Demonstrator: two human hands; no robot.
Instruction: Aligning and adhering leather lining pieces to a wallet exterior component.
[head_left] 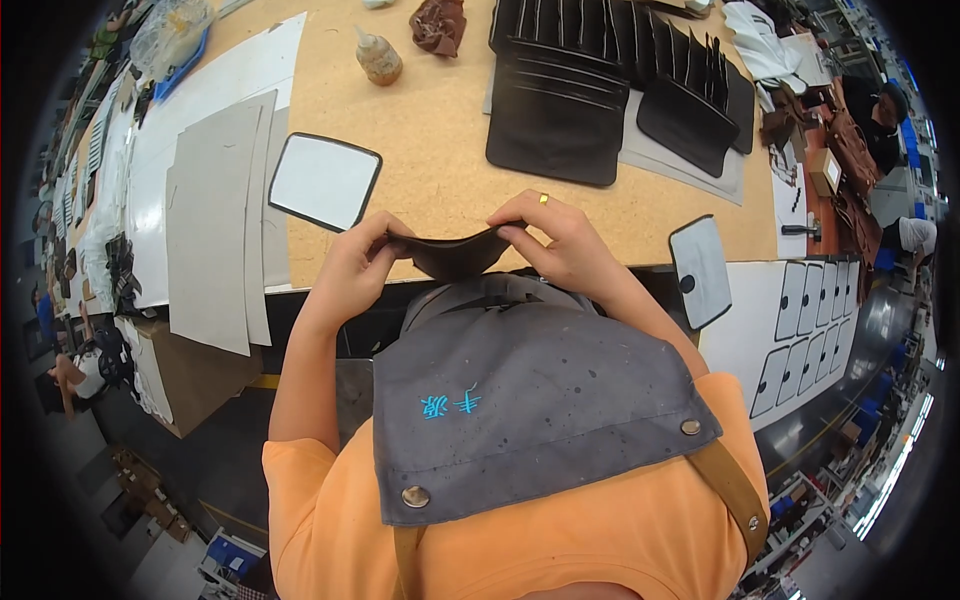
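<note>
Pinching a dark brown leather piece (455,252) at both ends, the left hand (352,268) and the right hand (555,240) hold it just above the near edge of the tabletop (440,150), close against a grey apron (520,400); the fingers (378,240) of the left are closed on its left end and those of the right, one wearing a gold ring (543,199), are closed on its right end, so the piece sags in a shallow curve between them. As a judgement, the bend could crease or crack the leather if the thumbs press harder, and an uneven pull could let one end slip from the grip, since only the tips hold it. At twelve o'clock from the hands lies a stack of black card-slot panels (560,110), with more fanned out at one o'clock. At eleven o'clock stands a small squeeze bottle of brownish glue (378,58), and at ten o'clock a white rounded-square plate with a black rim (325,180). A like plate (700,270) sits at three o'clock, beside rows of small white rounded templates (810,320). Grey cardboard sheets (210,220) lie at nine o'clock. The apron bears a small blue embroidered mark, not readable as to kind.
</note>
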